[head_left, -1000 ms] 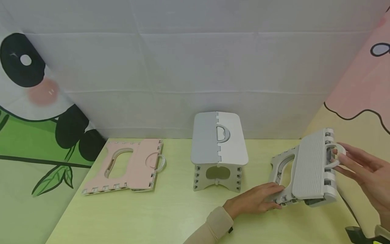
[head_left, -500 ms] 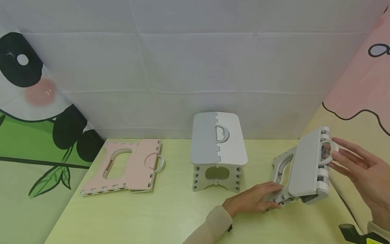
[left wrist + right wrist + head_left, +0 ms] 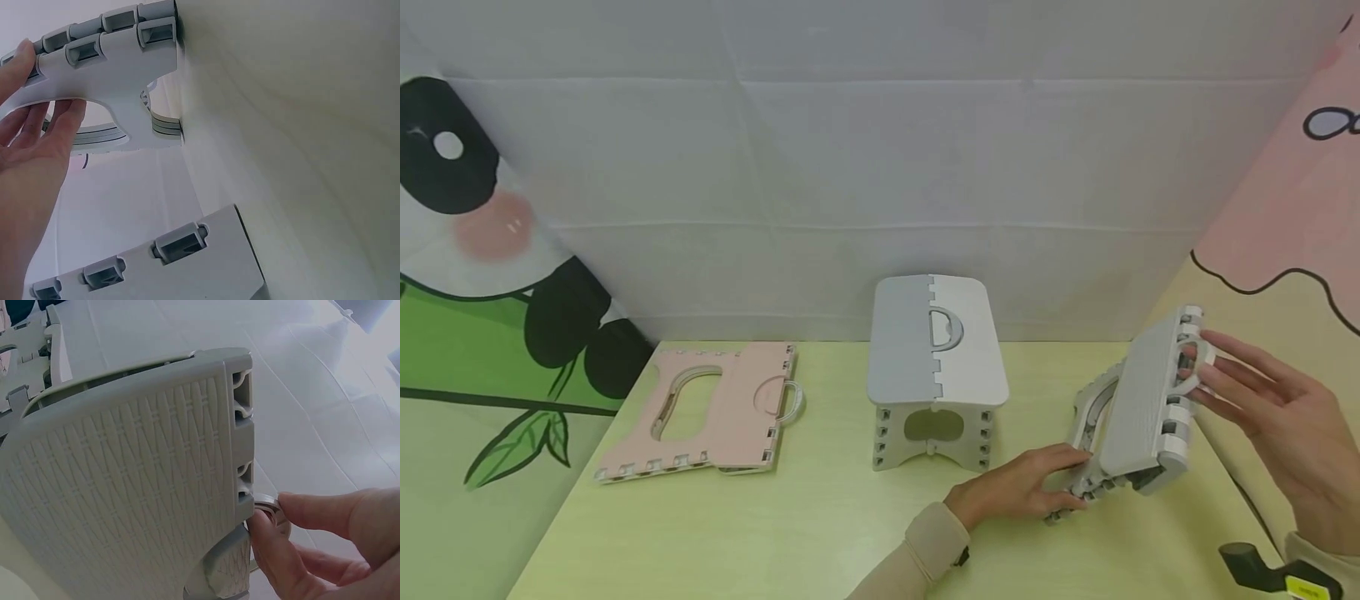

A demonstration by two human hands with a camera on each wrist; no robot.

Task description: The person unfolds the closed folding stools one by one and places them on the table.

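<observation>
At the right of the table, a light grey folding stool (image 3: 1150,400) is partly folded and tilted, its ribbed top half steeply raised. My left hand (image 3: 1018,490) grips the edge of its leg panel; in the left wrist view, the thumb lies on one side and the fingers reach into the panel's cutout. My right hand (image 3: 1273,417) pinches the small loop handle (image 3: 1195,367) at the stool's right edge. The right wrist view shows the woven-pattern panel (image 3: 131,469) close up, with thumb and finger on the loop. The stool's underside is mostly hidden in the head view.
A grey-and-white folding stool (image 3: 938,342) stands unfolded at the back middle of the table (image 3: 737,533). To its left, a pink folding stool (image 3: 748,408) lies folded flat. A white cloth wall (image 3: 820,167) rises behind. A black device (image 3: 1262,571) sits by the right wrist.
My right hand has moved left and slightly up with the loop handle, tilting the ribbed top more steeply. The left hand keeps its grip, almost in place. The other stools stay put.
</observation>
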